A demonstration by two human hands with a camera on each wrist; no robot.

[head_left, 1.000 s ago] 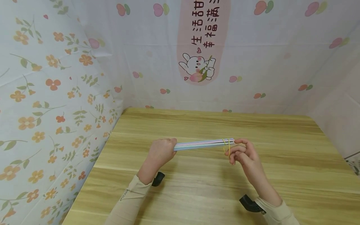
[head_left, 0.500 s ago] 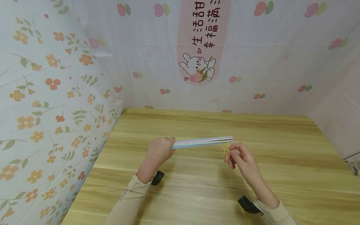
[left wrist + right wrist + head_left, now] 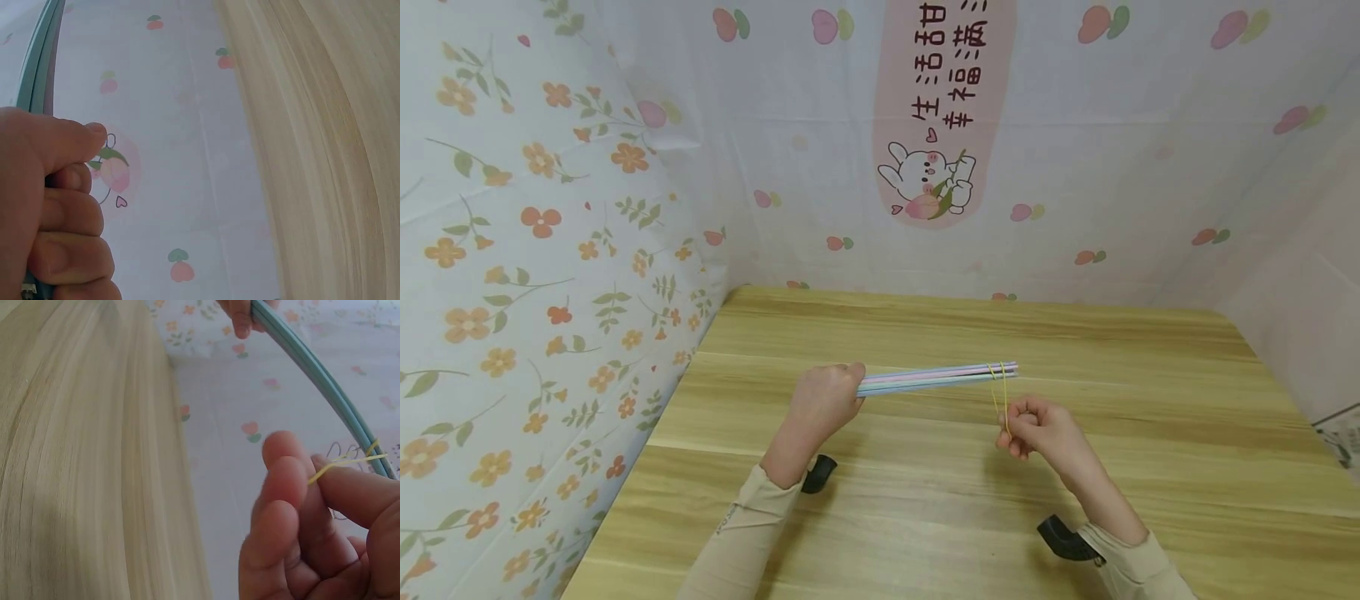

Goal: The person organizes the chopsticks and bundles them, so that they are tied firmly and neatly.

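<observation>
A bundle of slim pastel chopsticks (image 3: 925, 380), blue, pink and pale green, is held above the table, nearly level. My left hand (image 3: 826, 398) grips its left end in a fist; the left wrist view shows the fingers curled round the sticks (image 3: 39, 69). Near the bundle's right end hangs a yellow rubber band (image 3: 1005, 398), looped round the sticks. My right hand (image 3: 1037, 429), below that end, pinches the band and stretches it downward. In the right wrist view the band (image 3: 357, 462) runs taut from thumb and finger to the sticks.
Beneath both hands lies a wood-grain table (image 3: 910, 500). Patterned cloth (image 3: 805, 167) hangs behind it, and flowered cloth (image 3: 535, 275) at the left. Black camera mounts (image 3: 1063, 540) are on both wrists.
My right hand has moved down from the sticks' tips, its fingers closing on the rubber band and drawing it longer. The left hand and the bundle have shifted slightly left.
</observation>
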